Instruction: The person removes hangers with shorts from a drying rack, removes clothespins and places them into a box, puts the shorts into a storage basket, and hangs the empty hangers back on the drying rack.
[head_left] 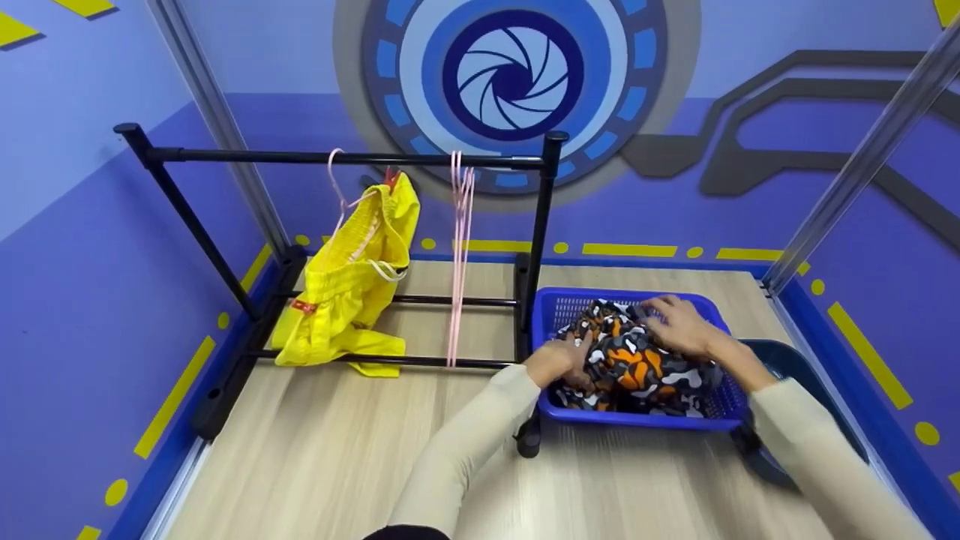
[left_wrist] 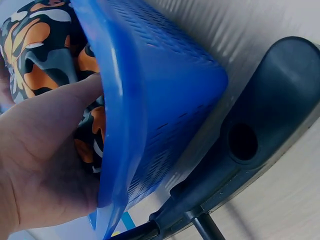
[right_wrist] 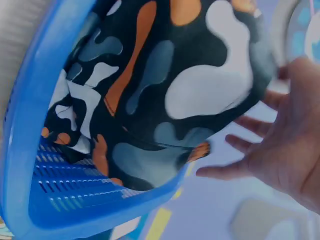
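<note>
A bundled camouflage garment (head_left: 634, 367) in black, grey, white and orange fills a blue plastic basket (head_left: 637, 422). My left hand (head_left: 564, 358) reaches over the basket's left side and touches the cloth. In the left wrist view its thumb (left_wrist: 82, 92) lies straight against the fabric just inside the rim, while the other fingers are mostly hidden. At the garment's far right side is my right hand (head_left: 684, 326). Its fingers (right_wrist: 227, 171) are spread and loosely extended beside the cloth in the right wrist view, some of their tips overlapping its edge.
Left of the basket stands a black rack (head_left: 352, 157). Yellow shorts (head_left: 349, 289) hang there on a pink hanger (head_left: 335, 176), with several bare pink hangers (head_left: 460, 262) further right. A dark green basin (head_left: 795, 375) sits partly behind the basket and right arm. Purple panels (head_left: 675, 210) enclose the floor.
</note>
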